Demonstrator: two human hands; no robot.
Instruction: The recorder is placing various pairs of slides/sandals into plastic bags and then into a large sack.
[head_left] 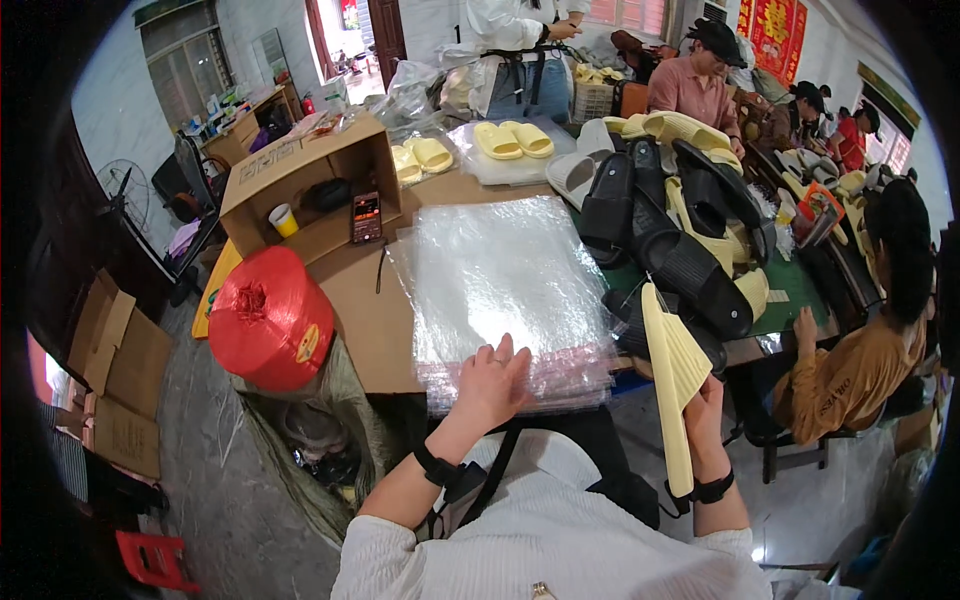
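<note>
My left hand point(488, 382) lies on the near edge of a stack of clear plastic bags point(500, 265), fingers stretched out and apart. To the right, my right hand point(706, 412) is closed on a pale yellow slipper point(672, 375), tilted on its side with its sole facing left. My palm and some fingers are hidden behind the strap. Just beyond it rises a heap of black slippers point(680, 260), mixed with yellow and grey ones. A pair of yellow slippers point(515, 141) rests on bagged plastic beyond the stack.
A cardboard box point(300, 175) on its side holds a yellow-and-white cup point(284, 220) and a phone point(367, 217). A red twine roll point(270, 318) sits left of the table above a green sack point(305, 450). Co-workers sit along the right; another person stands at the back.
</note>
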